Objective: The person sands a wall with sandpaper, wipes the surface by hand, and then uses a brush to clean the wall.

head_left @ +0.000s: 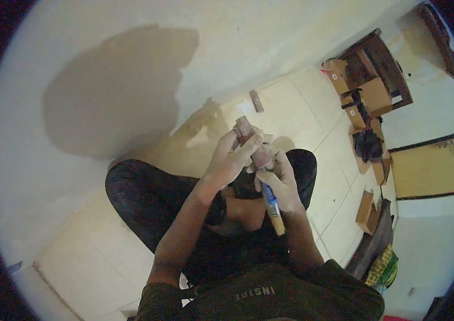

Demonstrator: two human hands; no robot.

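Note:
My left hand (233,159), pale with dust, is closed round a reddish-brown, rough-looking bar (244,127) whose upper end sticks out past the fingers. My right hand (280,187) grips a slim tool handle (271,203) with a blue label, a barcode and a yellowish butt pointing down toward my lap. The hands meet in front of my crossed legs, and the brown bar's lower part (261,157) lies against the top of the handle. The fingers hide where they join and the tool's working end.
A similar brown piece (257,101) lies on the tiled floor (302,123) by the wall (227,48). Open cardboard boxes (374,96) with dark items stand at the right, near another small box (367,213) and a green-yellow bundle (382,267).

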